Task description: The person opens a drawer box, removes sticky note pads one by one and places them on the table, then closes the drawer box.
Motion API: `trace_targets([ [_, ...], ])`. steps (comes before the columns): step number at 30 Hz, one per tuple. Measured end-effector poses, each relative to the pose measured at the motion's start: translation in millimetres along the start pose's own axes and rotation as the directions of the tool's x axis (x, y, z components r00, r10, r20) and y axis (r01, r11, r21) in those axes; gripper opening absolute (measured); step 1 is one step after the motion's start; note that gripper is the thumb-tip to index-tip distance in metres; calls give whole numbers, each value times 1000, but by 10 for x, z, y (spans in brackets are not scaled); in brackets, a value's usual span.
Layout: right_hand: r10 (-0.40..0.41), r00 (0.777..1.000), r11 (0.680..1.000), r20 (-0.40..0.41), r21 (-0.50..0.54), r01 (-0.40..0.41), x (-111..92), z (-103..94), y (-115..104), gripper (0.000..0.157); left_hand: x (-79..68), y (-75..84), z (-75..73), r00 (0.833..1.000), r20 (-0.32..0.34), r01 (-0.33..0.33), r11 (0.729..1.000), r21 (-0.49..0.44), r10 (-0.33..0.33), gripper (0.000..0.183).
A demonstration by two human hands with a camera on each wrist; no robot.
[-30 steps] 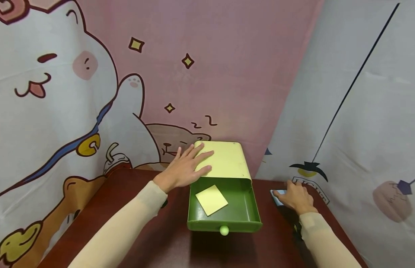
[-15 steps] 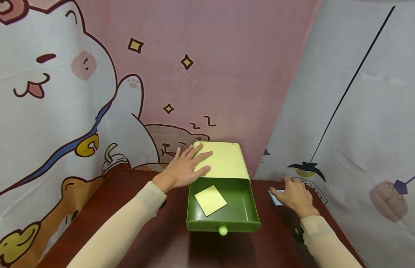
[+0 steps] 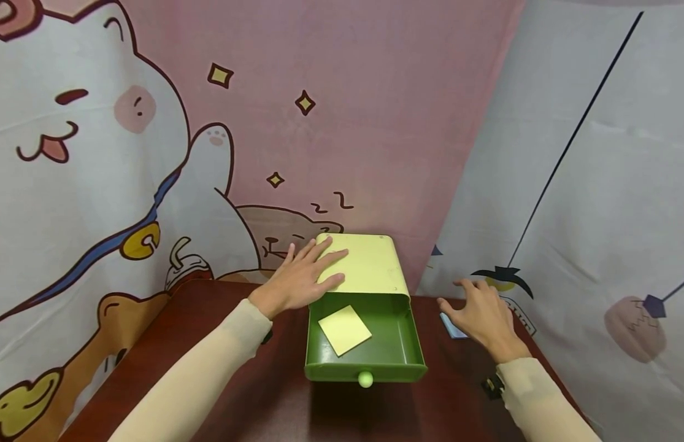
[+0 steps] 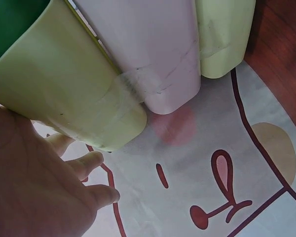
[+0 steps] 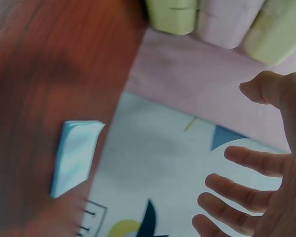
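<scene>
My left hand (image 3: 311, 270) lies flat, fingers straight, on top of a pale yellow-green drawer box (image 3: 369, 264). Its dark green drawer (image 3: 399, 347) stands pulled out toward me, with a round knob (image 3: 365, 379) in front and a yellow sticky-note pad (image 3: 344, 329) inside. My right hand (image 3: 474, 307) hovers with spread fingers just over a light blue note pad (image 3: 451, 329) lying on the table right of the drawer. In the right wrist view the blue pad (image 5: 76, 155) lies apart from the open hand (image 5: 256, 182). The left wrist view shows the hand (image 4: 49, 187) against the box (image 4: 64, 84).
A dark red-brown table (image 3: 264, 399) holds everything. Cartoon-printed cloth hangs close behind (image 3: 154, 153) and on the right (image 3: 595, 215), reaching the table's edges. Pale pink and green containers (image 4: 153, 54) stand behind the box.
My right hand has risen off the blue pad and spread its fingers, drifting slightly left. The left hand, drawer and yellow pad stay put.
</scene>
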State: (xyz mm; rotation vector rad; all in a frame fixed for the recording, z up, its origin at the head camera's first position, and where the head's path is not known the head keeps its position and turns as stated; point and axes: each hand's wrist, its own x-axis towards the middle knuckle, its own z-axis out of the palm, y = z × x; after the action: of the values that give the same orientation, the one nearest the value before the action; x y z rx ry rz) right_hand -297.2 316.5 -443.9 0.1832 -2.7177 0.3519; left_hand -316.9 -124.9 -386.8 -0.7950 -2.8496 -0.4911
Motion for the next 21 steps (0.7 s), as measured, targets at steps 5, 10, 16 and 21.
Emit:
trace_targets([
  [5, -66, 994, 998, -82, 10, 67, -13, -159, -197, 66, -3, 11, -2, 1000, -6, -1, 1000, -3, 1, 75],
  [10, -161, 971, 985, -178, 32, 170, -2, -284, -382, 59, 0, 9, -5, 1000, -10, -1, 1000, -4, 1, 75],
  [16, -268, 924, 952, -274, 75, 298, 0, -444, -587, 51, 3, 7, -4, 1000, -10, 1, 1000, -7, -1, 74],
  [21, -355, 886, 910, -297, 107, 401, -11, -610, -754, 48, 2, 6, 3, 1000, -2, 1, 1000, -20, -1, 74],
])
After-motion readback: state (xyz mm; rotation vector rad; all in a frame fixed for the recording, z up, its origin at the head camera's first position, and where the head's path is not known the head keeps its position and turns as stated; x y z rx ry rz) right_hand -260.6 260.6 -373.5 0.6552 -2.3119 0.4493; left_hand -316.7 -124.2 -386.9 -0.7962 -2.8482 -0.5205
